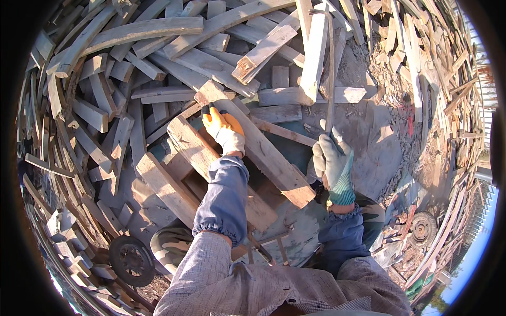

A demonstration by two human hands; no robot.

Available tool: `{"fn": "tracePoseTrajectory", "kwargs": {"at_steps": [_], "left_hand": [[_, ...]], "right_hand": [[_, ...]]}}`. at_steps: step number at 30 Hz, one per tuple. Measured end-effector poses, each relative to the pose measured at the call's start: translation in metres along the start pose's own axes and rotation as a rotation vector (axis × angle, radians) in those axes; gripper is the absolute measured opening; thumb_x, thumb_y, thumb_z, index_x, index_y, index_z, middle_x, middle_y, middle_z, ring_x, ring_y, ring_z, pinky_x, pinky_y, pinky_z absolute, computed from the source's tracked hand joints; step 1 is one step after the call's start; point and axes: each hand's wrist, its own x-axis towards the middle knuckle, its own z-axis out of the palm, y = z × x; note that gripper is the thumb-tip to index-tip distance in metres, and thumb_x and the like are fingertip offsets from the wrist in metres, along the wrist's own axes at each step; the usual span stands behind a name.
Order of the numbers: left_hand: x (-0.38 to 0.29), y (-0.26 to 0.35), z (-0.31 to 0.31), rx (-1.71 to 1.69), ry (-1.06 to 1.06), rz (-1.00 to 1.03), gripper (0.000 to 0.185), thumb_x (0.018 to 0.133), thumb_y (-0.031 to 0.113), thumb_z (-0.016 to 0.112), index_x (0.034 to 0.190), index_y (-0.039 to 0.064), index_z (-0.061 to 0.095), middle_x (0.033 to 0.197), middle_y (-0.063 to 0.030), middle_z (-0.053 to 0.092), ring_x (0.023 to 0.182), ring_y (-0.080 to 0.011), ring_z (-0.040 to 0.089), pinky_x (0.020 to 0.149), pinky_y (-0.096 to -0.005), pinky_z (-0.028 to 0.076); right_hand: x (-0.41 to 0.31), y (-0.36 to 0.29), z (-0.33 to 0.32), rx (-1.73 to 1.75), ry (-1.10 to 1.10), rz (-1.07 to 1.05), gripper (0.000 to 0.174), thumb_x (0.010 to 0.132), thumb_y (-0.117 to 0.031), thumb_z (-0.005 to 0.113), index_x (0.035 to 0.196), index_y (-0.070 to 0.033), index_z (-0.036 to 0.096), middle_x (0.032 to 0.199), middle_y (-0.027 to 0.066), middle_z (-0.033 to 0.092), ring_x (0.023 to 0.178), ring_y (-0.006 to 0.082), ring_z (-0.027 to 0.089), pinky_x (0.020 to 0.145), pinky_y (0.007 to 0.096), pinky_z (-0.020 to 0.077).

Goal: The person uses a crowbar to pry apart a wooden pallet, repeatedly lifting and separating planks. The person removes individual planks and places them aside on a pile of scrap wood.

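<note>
My left hand (225, 128), in a white and orange work glove with dark fingertips, grips the left edge of a long wooden board (259, 148). This board lies slantwise in front of me. Beside it are a second thick board (193, 144), partly behind my left forearm, and a third board (166, 187) further left. In my right hand (334, 162), gloved in grey and green, is a long metal pry bar (331, 71). It stands nearly upright in the view, its hooked end at the top, apart from the boards under my left hand.
Heaped timber offcuts (174, 59) fill the far side and left, and more scrap wood (438, 79) is piled at right. One wheel (131, 260) sits at lower left, another wheel (423, 230) at lower right. A metal frame (282, 251) is between my knees.
</note>
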Motion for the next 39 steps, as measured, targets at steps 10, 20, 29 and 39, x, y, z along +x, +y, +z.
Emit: {"fn": "tracePoseTrajectory", "kwargs": {"at_steps": [10,20,29,39], "left_hand": [[-0.001,0.002,0.01,-0.534,0.102,-0.336,0.018,0.105,0.018,0.055,0.121,0.011,0.057,0.106,0.0002,0.056,0.09,-0.0116,0.052,0.08,-0.0266,0.044],[0.002,-0.005,0.014,-0.097,0.192,0.065,0.018,0.102,0.019,0.056,0.116,0.007,0.059,0.105,-0.0025,0.057,0.095,-0.0146,0.054,0.086,-0.0284,0.044],[0.009,-0.007,0.01,-0.248,0.139,-0.191,0.025,0.102,0.028,0.058,0.11,0.004,0.059,0.093,-0.0032,0.059,0.082,-0.0161,0.052,0.079,-0.0308,0.044],[0.019,-0.038,0.007,-0.288,0.101,-0.15,0.025,0.103,0.034,0.056,0.102,0.009,0.057,0.083,-0.0037,0.051,0.075,-0.0174,0.05,0.071,-0.0303,0.043]], "right_hand": [[0.385,-0.032,0.048,-0.777,0.101,-0.138,0.019,0.094,-0.021,0.053,0.082,-0.006,0.055,0.058,0.0043,0.056,0.045,0.0191,0.055,0.041,0.0358,0.0429],[0.18,0.019,0.002,-0.138,0.153,0.113,0.01,0.1,-0.018,0.061,0.096,-0.012,0.053,0.065,-0.0019,0.053,0.044,0.0078,0.045,0.038,0.0256,0.0331],[-0.014,0.023,-0.074,0.028,0.298,-0.013,0.007,0.099,-0.015,0.061,0.1,-0.01,0.056,0.072,-0.0003,0.056,0.048,0.0064,0.048,0.041,0.0232,0.0351],[-0.009,0.067,-0.17,0.84,0.235,0.159,0.004,0.104,-0.013,0.051,0.102,-0.011,0.053,0.067,-0.0049,0.043,0.047,0.0049,0.038,0.04,0.0233,0.0305]]}}
